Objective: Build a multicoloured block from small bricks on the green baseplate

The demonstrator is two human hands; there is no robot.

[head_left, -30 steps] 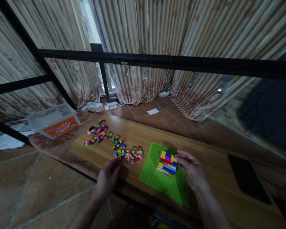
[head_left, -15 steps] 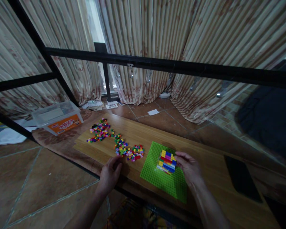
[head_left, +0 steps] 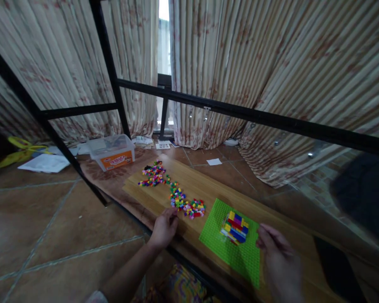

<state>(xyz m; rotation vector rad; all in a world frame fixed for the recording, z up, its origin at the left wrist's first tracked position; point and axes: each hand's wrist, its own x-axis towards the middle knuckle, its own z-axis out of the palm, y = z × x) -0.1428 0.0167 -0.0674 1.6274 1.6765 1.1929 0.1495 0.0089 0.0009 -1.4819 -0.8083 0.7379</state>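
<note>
A layered block of toy building bricks (head_left: 235, 227), in yellow, blue, red, white and purple, stands on the green baseplate (head_left: 213, 240). My right hand (head_left: 279, 259) is off the baseplate's right edge, apart from the block. Its fingers are bent together and a little blurred; anything between them is hidden. My left hand (head_left: 164, 229) rests at the near edge of the loose small bricks (head_left: 189, 207), thumb and forefinger closed together at the pile. Whatever that pinch holds is too small to make out.
The wooden board (head_left: 189, 179) carries the bricks and a dark flat panel (head_left: 336, 269) at right. A clear plastic box (head_left: 112, 151) with an orange label stands back left. A black metal frame (head_left: 233, 110) crosses before the curtains. White paper (head_left: 214, 161) lies on the tiles.
My right hand has drawn back rightward from the brick block to beyond the baseplate's edge. My left hand stays by the loose bricks. The head view has turned left.
</note>
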